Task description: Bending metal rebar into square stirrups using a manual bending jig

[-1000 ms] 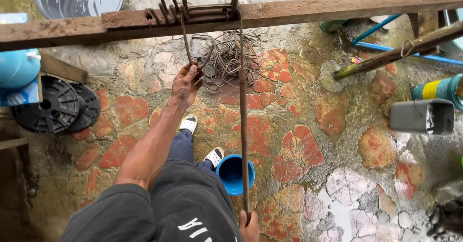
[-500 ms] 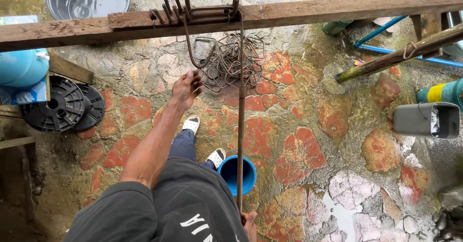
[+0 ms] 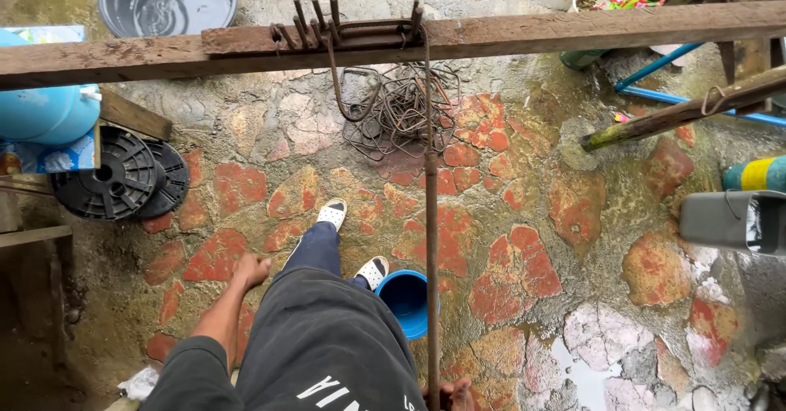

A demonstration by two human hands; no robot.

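Head view: left hand (image 3: pixel 250 270) dropped from bent rod (image 3: pixel 337 75), hangs empty.

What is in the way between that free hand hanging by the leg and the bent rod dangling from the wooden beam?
Nothing visible. The left hand hangs beside the leg, and only open stone floor shows between it and the bent rod on the beam. The right hand grips the long bar.

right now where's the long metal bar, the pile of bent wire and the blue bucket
long metal bar (image 3: pixel 431 239), head view, middle of the shaft
pile of bent wire (image 3: pixel 399 110), head view, centre of the tangle on the stone floor
blue bucket (image 3: pixel 407 296), head view, inside of the bucket
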